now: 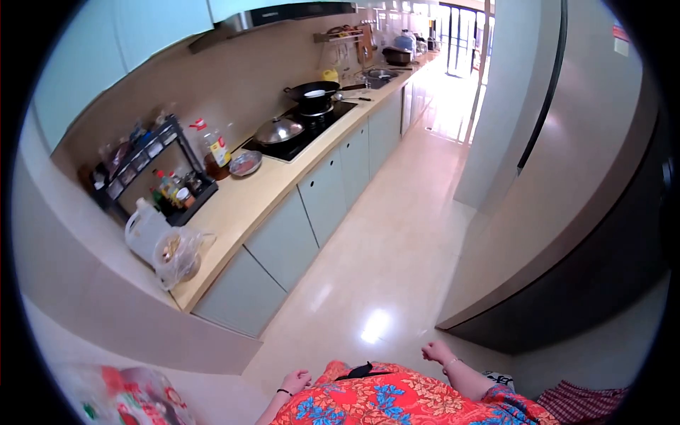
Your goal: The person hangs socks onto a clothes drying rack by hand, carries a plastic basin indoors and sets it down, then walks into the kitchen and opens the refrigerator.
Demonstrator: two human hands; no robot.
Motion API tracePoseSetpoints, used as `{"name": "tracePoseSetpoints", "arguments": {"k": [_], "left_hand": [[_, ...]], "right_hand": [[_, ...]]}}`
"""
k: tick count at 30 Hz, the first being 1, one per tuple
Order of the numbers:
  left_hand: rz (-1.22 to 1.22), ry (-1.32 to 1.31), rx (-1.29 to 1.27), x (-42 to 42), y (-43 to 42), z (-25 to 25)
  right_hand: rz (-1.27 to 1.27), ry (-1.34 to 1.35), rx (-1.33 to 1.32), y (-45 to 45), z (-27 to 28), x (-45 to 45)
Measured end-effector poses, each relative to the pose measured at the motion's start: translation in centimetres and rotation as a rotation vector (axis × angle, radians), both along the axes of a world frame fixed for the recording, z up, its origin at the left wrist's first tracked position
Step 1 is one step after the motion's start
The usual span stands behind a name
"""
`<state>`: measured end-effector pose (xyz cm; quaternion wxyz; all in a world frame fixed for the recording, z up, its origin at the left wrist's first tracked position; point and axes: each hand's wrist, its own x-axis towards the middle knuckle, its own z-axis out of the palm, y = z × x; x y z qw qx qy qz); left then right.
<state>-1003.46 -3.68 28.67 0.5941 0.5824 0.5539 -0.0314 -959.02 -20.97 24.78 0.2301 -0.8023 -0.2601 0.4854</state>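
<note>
My left hand (296, 381), with a dark band at the wrist, hangs low in front of my red floral clothing (386, 397). Its fingers are loosely curled, with nothing visible in them. Farther right, my right hand (439, 352) is held out over the floor, a thin bracelet (451, 362) on its wrist. Those fingers are curled in too, around no visible object. Neither hand touches the counter. Closest to my left hand on that side are the pale blue lower cabinets (241, 297).
A long wooden counter (258, 205) runs along the left, bearing a spice rack (152, 159), an oil bottle (214, 152), a lidded pan (278, 130) and a black wok (312, 91). A plastic bag (177, 256) sits at its near end. Glossy floor (375, 234) stretches ahead; a wall (552, 191) stands right.
</note>
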Motion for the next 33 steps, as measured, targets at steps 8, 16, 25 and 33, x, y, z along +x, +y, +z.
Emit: {"name": "tracePoseSetpoints", "arguments": {"k": [8,16,25,33], "left_hand": [[-0.051,0.444,-0.065,-3.4,11.9,-15.6],[-0.053,0.510,-0.090,7.3,36.4,-12.1],[0.158,-0.124,-0.141,37.2,55.2,-4.6],[-0.552,0.148,0.084,50.4,60.3,-10.6]], "right_hand": [[0.261,-0.014,0.107,15.4,1.6,3.6],[-0.141,-0.056,-0.259,15.8,1.4,13.3],[-0.395,-0.140,-0.226,23.7,-0.1,20.0],[-0.415,-0.134,-0.246,27.6,-3.4,36.1]]}}
